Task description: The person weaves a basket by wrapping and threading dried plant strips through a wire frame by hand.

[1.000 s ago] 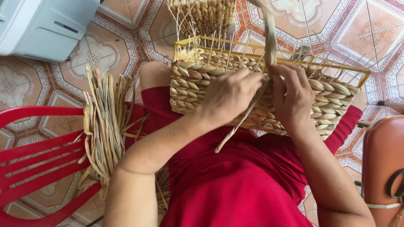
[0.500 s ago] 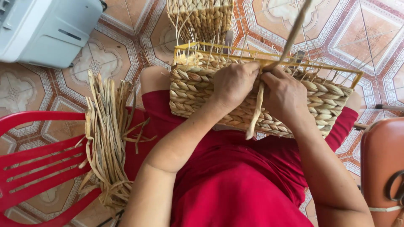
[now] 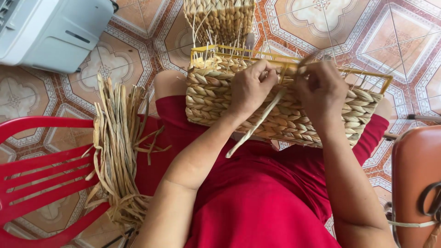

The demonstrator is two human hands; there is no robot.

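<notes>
Nearest, a lap in red cloth (image 3: 257, 202), both forearms reaching away from it. Left hand (image 3: 250, 87) curled narrow over the top edge of a half-woven basket (image 3: 275, 110), fingers pinching a flat pale straw strand (image 3: 257, 124) that trails down and to the left over the basket's side. Right hand (image 3: 321, 89) just beside it, fingers closed on the same top edge, seemingly gripping the strand's upper end; exact hold blurred. Basket resting on the knees, long and rectangular, walls of thick braided dry fibre, tan and rough, built round a thin yellow wire frame (image 3: 294, 57) showing along the far rim. To the left, a bundle of loose dry straw (image 3: 117, 147) draped over a red plastic chair (image 3: 41, 174). Farther off on the patterned tile floor (image 3: 390, 41), a second woven basket (image 3: 220, 18) and a grey plastic box (image 3: 50, 30).
</notes>
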